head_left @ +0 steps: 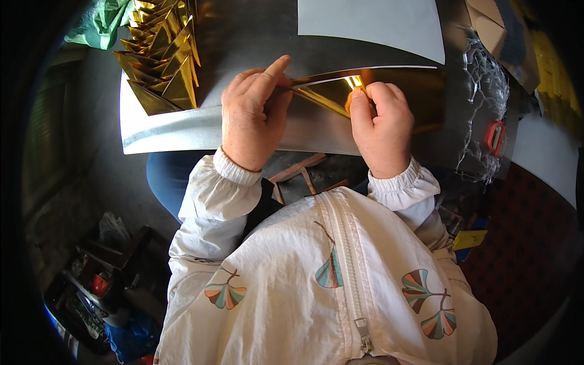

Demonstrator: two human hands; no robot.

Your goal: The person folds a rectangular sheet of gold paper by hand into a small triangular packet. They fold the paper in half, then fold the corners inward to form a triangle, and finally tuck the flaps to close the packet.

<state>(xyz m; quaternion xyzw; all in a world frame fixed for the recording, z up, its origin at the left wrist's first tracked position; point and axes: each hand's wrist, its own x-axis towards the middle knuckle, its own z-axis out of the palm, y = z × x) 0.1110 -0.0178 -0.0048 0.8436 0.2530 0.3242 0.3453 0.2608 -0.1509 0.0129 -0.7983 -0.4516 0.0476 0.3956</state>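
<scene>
Between my two hands is a piece of shiny gold foil paper (322,100), partly folded, with a pale edge along its top. My left hand (255,112) pinches its left end, the index finger pointing up and away. At the other end, my right hand (383,121) presses its thumb onto the paper, where a bright glint shows. Darker gold foil paper (420,97) lies flat beside and behind my right hand; I cannot tell whether it joins the held piece. Folded pointed gold foil pieces (161,67) are stacked in overlapping rows at the far left.
The work surface is a grey metal sheet (210,131) with a bright near edge. A white sheet (371,27) lies at the back. To the right are tangled clear plastic strands (483,79), a red-handled object (494,138) and a cardboard box (486,27). Green cloth (100,27) sits far left.
</scene>
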